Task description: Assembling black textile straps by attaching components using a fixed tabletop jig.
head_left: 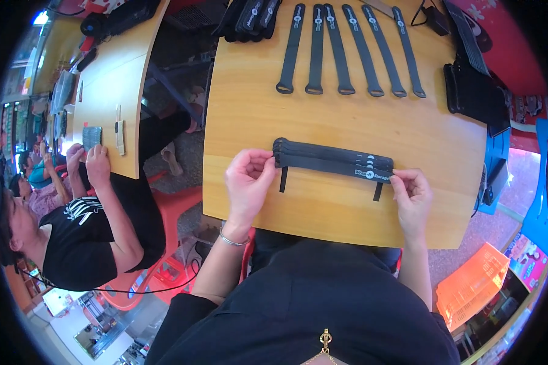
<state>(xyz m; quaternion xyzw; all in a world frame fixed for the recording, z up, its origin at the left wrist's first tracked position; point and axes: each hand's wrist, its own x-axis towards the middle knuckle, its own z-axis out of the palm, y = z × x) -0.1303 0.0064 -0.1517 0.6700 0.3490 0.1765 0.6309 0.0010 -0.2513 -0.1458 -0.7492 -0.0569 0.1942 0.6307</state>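
Note:
A small stack of black storage straps (332, 159) lies lengthwise on the table in front of me, slightly fanned so several edges show. My left hand (249, 182) pinches the stack's left end between thumb and fingers. At its right end, my right hand (413, 196) pinches the nearest strap's tip, by the white print. Under the stack lie two narrow black strips, a left strip (283, 179) and a right strip (377, 192), their ends sticking out toward me. Farther off, several single black straps (317, 52) lie side by side, slotted ends toward me.
The wooden table (341, 121) carries a pile of black straps (249, 18) at the far left and another black pile (476, 94) at the right. A co-worker (94, 225) sits at another table (112, 73) to the left. An orange basket (472, 286) stands low at the right.

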